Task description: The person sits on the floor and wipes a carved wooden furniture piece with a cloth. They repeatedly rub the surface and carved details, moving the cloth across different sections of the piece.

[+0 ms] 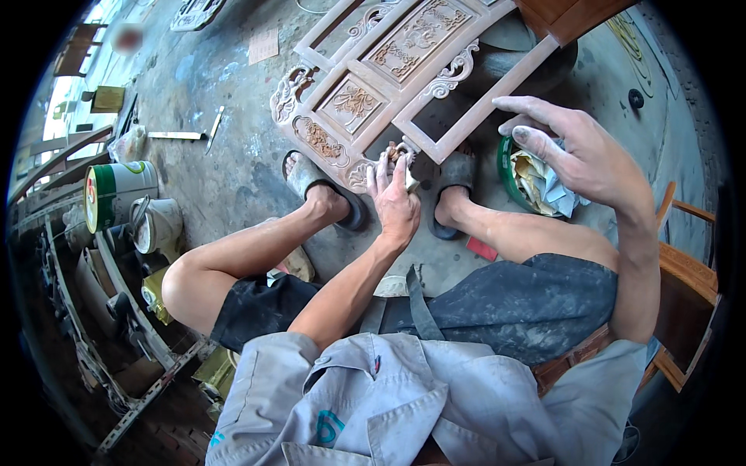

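A carved wooden furniture panel [353,105], pale with dust, slants across the floor in front of me. Its near end, with scrollwork and a small carved knob [395,151], comes down between my sandalled feet. My left hand [396,200] is closed at that knob, fingers bent against the carving. A small pale piece [412,184], perhaps folded sandpaper, shows at its right side; most of it is hidden. My right hand [587,151] is raised with fingers stretched out, dusty and holding nothing. It hangs beside the panel's right rail [482,105], over a green bucket [507,172] of crumpled sheets.
At the left stand a green and white paint pail [128,182] and a white bucket [159,221], beside metal racking [116,272]. A metal square [183,136] lies on the concrete floor. To the right stands a wooden chair [688,272]. A red piece [482,248] lies beneath my right leg.
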Motion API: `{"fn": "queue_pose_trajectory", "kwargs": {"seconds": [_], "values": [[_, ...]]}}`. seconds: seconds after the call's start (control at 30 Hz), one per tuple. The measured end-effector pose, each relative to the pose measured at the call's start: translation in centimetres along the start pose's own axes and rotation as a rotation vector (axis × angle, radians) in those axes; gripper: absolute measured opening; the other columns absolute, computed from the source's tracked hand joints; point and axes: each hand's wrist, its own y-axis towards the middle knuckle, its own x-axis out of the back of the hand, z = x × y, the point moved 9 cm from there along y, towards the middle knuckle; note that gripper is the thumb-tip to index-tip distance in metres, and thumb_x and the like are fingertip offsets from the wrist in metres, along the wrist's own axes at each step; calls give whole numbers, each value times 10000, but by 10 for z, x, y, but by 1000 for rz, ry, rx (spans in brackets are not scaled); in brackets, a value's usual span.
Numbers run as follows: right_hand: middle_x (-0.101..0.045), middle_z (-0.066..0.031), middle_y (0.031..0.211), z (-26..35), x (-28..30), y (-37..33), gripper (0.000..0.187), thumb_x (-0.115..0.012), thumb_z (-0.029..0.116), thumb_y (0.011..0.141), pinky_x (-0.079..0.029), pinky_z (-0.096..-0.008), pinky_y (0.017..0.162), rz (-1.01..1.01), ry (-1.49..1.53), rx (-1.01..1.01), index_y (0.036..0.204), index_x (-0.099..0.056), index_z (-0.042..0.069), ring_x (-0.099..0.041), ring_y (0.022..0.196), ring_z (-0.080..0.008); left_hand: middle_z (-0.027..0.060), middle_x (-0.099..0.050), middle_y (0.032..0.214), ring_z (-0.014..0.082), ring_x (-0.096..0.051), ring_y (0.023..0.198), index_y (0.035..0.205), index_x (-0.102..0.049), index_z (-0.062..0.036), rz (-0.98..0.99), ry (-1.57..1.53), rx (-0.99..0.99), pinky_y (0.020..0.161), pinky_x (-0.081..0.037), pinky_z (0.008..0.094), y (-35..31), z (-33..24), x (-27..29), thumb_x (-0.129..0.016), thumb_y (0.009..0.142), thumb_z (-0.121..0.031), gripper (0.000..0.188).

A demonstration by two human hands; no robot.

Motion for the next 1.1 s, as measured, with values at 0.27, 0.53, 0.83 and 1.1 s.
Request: {"fn": "queue_pose_trajectory", "kwargs": {"seconds": [0.27,0.53,0.83,1.1], "values": [[-713,-204,957,-1,-1,2,417,-598,196,1062,-524,-403,796,36,-45,-14,1442,-597,25,-645,798,-297,207,-620,1447,382,-422,1489,1472,-582,-68,14,33,-101,1267,-223,589,2,5,2,-609,779,9,698],[-730,-223,1066,1,1,4,407,-596,198,1065,-534,-409,874,43,-49,1,1430,-606,17,-703,962,-347,132,-737,1273,349,-432,1508,1509,-559,-142,267,266,-599,1279,-236,596,27,12,23,-614,891,-15,633],[-715,-203,1026,-7,-2,3,395,-599,182,1062,-529,-396,848,26,-26,31,1421,-611,19,-667,880,-345,80,-757,1248,327,-441,1501,1507,-553,-144,351,269,-687,1273,-260,591,47,12,26,-864,745,-189,824],[-712,-195,990,-6,-6,7,401,-608,178,1056,-522,-398,789,14,-20,12,1424,-612,18,-662,830,-282,214,-628,1429,391,-461,1464,1471,-608,-89,16,109,-207,1259,-282,563,31,5,11,-626,811,31,671]]}}
